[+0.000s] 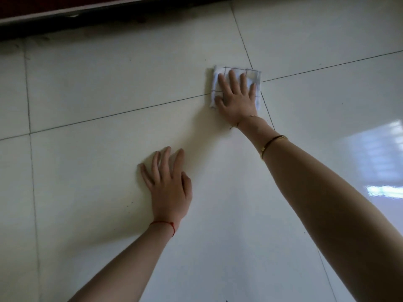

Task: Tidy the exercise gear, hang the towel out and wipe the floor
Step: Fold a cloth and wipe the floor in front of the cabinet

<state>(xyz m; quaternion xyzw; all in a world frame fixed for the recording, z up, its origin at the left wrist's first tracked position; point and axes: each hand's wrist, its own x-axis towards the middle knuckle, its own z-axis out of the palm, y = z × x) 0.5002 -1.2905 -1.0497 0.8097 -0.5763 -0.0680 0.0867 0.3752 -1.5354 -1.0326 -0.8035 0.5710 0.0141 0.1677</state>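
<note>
Step in hand: wiping the floor [91, 88]. The right hand [236, 99] lies flat, fingers straight and spread, pressing a folded white cloth [255, 78] onto the tiles where the grout lines cross. The left hand [169, 188] rests flat on the floor, fingers spread, holding nothing, nearer the body and well apart from the cloth; it appears to serve as a brace. Next move, as judged: slide the cloth across the neighbouring tiles under steady downward pressure. Dirt shows along the dark furniture base [65, 9].

Glossy pale tiled floor [91, 88] with thin dark grout lines.
A dark furniture base [65, 9] runs along its far edge; window light [379, 162] reflects at its right edge.
</note>
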